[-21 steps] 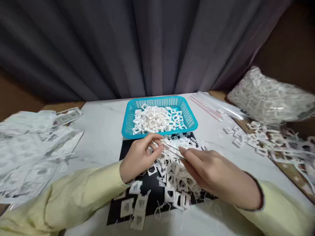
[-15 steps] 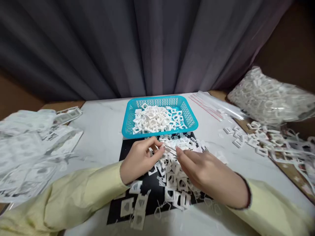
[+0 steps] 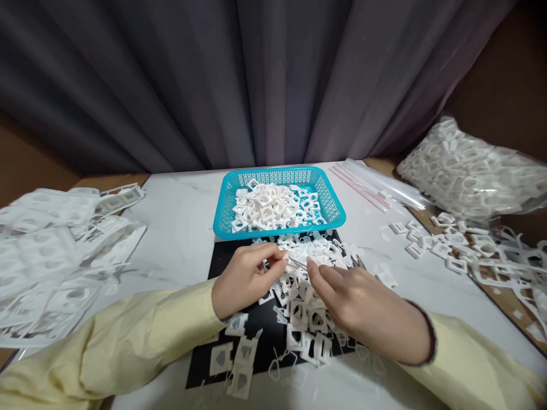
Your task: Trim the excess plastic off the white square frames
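Observation:
My left hand (image 3: 248,273) is closed in a pinch, thumb and forefinger on a small white plastic piece (image 3: 286,255) that is mostly hidden by the fingertips. In my right hand (image 3: 363,302) is a pair of slim metal tweezers (image 3: 300,263), their points touching or very near that piece and their back end showing behind the knuckles. Under both hands lies a heap of white plastic frames with cut-out holes (image 3: 305,290), spread over a black mat (image 3: 265,324). Just beyond, a turquoise basket (image 3: 280,234) contains many similar white frames.
Stacked white plastic sheets (image 3: 47,250) cover the left side. At the right are a bulging clear bag of white parts (image 3: 474,171), loose frames (image 3: 457,242) and flat zip bags (image 3: 380,185). A dark curtain (image 3: 273,85) hangs behind the white tabletop (image 3: 171,228).
My right hand has shifted left and slightly down with the tweezers, bringing its fingers closer to the left fingertips. My left hand keeps its pinch. The view has turned slightly.

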`<state>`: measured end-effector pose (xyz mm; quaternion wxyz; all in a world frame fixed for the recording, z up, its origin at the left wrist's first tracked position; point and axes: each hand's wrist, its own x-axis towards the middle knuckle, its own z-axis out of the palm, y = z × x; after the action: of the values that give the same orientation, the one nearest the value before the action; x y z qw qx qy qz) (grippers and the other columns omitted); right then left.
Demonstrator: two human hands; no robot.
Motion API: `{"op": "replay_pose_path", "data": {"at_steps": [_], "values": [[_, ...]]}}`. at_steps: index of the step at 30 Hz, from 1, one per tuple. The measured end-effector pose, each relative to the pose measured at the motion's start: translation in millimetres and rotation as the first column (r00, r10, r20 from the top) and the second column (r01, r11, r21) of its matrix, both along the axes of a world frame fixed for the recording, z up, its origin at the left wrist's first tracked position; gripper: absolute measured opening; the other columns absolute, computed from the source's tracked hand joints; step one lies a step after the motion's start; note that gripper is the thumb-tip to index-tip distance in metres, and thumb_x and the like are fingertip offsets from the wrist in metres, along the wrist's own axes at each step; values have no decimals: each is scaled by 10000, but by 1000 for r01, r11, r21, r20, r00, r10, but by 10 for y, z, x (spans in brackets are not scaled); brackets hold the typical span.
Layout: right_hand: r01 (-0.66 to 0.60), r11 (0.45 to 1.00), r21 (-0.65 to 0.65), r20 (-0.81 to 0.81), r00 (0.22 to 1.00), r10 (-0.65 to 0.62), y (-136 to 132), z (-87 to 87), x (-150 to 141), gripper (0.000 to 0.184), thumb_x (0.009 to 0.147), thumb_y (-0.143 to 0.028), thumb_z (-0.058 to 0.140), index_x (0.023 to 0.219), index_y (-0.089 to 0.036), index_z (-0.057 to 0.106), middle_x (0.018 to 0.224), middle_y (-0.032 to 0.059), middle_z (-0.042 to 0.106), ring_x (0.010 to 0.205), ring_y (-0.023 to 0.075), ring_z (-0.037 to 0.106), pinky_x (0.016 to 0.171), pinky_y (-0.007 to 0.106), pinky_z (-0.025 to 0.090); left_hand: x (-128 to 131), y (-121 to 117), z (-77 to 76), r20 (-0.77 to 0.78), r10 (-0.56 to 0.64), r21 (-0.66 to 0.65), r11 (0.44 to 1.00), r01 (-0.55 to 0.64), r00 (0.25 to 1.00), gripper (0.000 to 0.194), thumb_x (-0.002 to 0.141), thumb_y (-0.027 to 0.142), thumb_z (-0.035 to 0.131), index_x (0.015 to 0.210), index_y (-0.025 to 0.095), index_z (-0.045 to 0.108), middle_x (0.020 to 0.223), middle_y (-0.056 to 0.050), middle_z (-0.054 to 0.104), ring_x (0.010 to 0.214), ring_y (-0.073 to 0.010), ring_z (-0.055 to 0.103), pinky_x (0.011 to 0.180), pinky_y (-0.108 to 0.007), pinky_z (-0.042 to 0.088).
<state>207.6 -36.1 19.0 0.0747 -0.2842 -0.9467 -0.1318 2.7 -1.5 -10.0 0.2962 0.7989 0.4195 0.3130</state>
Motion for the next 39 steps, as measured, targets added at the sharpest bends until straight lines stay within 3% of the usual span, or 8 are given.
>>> {"op": "replay_pose_path", "data": {"at_steps": [5,9,12,15,20,25,31,39], "values": [[-1,999,-54,-118,993,-5,-30,43,15,411,742,46,334,1142,83,420,629,47,518,450,133,380,390,279,252,2,-4,67,23,-8,33,999,8,1000,181,839,184,517,665,146,548,589,19,518,543,-89,471,509,-199,375],[47,999,16,-202,978,-43,-50,-89,-83,424,760,47,333,1179,94,373,621,40,505,458,136,371,387,275,234,14,-16,132,30,40,-43,998,-38,999,233,827,148,509,594,155,496,495,57,451,437,-60,403,439,-183,331],[122,991,56,-269,958,-103,-2,-172,-98,408,768,49,333,1170,88,390,624,47,512,481,143,406,395,273,243,46,-113,72,24,37,-62,997,-35,999,239,818,115,492,583,159,485,472,66,441,423,-54,398,434,-172,324],[218,975,51,-360,914,-185,56,-88,-2,347,812,32,340,1147,73,421,626,40,506,498,133,416,438,263,303,85,-239,-32,6,-30,-27,999,30,1000,256,776,110,525,531,159,467,470,69,419,437,-54,386,446,-177,310],[161,902,-401,-374,870,-321,-60,252,147,115,890,-136,428,964,-148,515,602,-36,434,475,95,355,466,238,291,69,-174,-53,-12,36,44,998,-35,999,222,807,132,508,587,159,485,525,57,457,474,-60,395,471,-182,313],[156,823,-547,-227,918,-325,-193,269,110,122,837,-79,424,882,-180,476,669,-11,504,534,121,452,491,273,282,34,-67,24,-38,74,107,992,-69,997,228,814,134,514,591,164,481,528,57,455,474,-64,376,475,-190,311],[152,877,-455,-112,968,-225,-149,109,-4,287,806,-53,425,1086,-91,474,712,20,539,548,140,470,498,283,315,31,-126,15,-46,63,173,983,-54,997,240,827,137,504,591,170,474,525,57,413,477,-73,370,476,-200,313],[132,990,-57,-51,989,-135,-165,-16,-78,512,681,34,360,1191,68,389,679,61,554,500,158,458,413,294,249,30,-117,-9,-52,37,214,976,-25,998,235,842,114,474,615,172,481,534,56,420,475,-68,386,490,-193,329]]}}
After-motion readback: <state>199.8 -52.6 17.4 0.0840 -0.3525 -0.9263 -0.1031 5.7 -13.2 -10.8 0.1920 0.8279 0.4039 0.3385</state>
